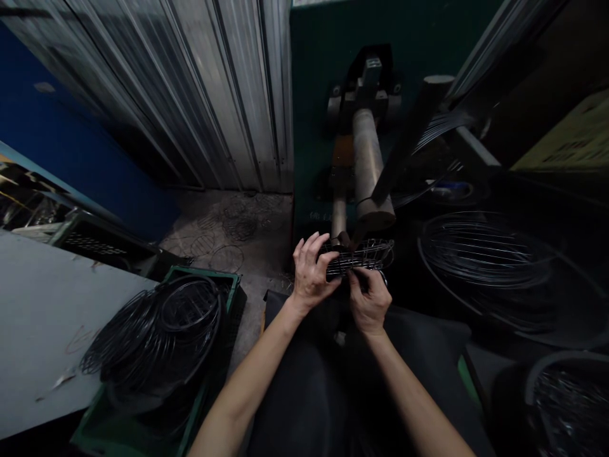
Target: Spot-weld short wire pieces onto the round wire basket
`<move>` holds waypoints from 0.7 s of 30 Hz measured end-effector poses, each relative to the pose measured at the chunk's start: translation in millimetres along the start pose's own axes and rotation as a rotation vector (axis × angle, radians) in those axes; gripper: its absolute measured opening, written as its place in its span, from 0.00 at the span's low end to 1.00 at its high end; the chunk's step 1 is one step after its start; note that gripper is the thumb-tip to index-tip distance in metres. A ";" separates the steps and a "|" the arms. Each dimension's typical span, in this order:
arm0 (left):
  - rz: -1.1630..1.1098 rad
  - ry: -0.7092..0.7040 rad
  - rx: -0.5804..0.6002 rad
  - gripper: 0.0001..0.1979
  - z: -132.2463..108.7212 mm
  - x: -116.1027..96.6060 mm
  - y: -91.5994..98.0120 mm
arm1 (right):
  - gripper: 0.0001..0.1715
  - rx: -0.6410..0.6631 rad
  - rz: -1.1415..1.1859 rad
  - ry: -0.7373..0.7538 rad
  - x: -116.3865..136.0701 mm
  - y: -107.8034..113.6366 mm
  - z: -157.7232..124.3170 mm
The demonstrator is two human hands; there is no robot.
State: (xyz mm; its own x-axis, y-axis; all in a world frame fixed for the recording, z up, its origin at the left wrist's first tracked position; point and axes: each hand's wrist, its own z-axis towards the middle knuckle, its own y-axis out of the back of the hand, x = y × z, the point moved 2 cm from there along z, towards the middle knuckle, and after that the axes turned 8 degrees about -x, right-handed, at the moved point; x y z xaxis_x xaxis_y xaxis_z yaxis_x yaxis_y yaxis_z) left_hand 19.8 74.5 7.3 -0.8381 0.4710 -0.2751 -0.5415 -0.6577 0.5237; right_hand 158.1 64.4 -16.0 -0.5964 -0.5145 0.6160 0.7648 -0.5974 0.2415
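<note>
A round wire grille [364, 256] lies almost edge-on in front of a green machine [333, 95], just below its pale metal cylinder [368, 168]. My left hand [311, 273] grips the grille's left side with its fingers curled over the wires. My right hand [368, 301] pinches the grille's near rim from below. Both forearms reach out over my dark-clothed lap.
A green crate [143, 355] holding a stack of black wire rings sits at the lower left beside a grey table [38, 317]. More wire grilles [490, 254] are piled at the right, others at the lower right. Loose wire rings [228, 235] lie on the concrete floor by a corrugated metal wall.
</note>
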 end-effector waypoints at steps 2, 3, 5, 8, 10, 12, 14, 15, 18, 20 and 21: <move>0.004 0.008 0.005 0.21 0.6 0.9 -0.8 | 0.09 -0.003 0.001 0.003 -0.6 -0.8 1.0; 0.002 0.009 0.007 0.22 1.0 1.2 -1.1 | 0.09 -0.003 0.000 0.007 -0.8 -1.2 1.4; -0.006 0.011 0.010 0.22 2.0 1.5 -1.3 | 0.09 -0.005 -0.007 0.013 -1.1 -1.7 2.2; -0.007 0.010 0.016 0.21 3.2 1.7 -1.3 | 0.10 -0.002 -0.018 0.019 -1.4 -2.4 3.1; -0.007 0.006 0.007 0.21 3.6 1.7 -1.2 | 0.10 0.003 -0.021 0.016 -1.7 -2.7 3.3; -0.012 -0.008 -0.012 0.22 3.5 1.7 -0.9 | 0.10 0.002 -0.011 0.026 -1.8 -2.8 3.1; -0.013 -0.016 -0.016 0.22 3.3 2.0 -0.6 | 0.09 0.005 -0.005 0.032 -2.0 -3.0 2.7; -0.011 -0.016 -0.009 0.22 3.3 2.2 -0.6 | 0.10 0.010 -0.010 0.030 -2.2 -3.1 2.5; 0.008 -0.017 0.015 0.22 4.1 2.4 -0.1 | 0.10 0.015 -0.021 0.043 -2.5 -2.9 1.8; 0.015 -0.021 0.006 0.21 5.1 2.0 0.7 | 0.09 0.003 -0.029 0.061 -2.5 -1.4 0.9; 0.017 -0.023 0.004 0.21 5.6 1.8 1.0 | 0.10 -0.003 -0.045 0.057 -2.7 -0.1 0.2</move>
State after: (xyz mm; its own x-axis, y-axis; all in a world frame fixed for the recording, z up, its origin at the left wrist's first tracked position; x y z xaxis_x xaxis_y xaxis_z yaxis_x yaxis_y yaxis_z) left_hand 18.2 77.9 11.9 -0.8453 0.4735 -0.2477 -0.5272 -0.6630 0.5315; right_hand 159.7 66.0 -17.5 -0.6430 -0.5214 0.5610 0.7364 -0.6222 0.2658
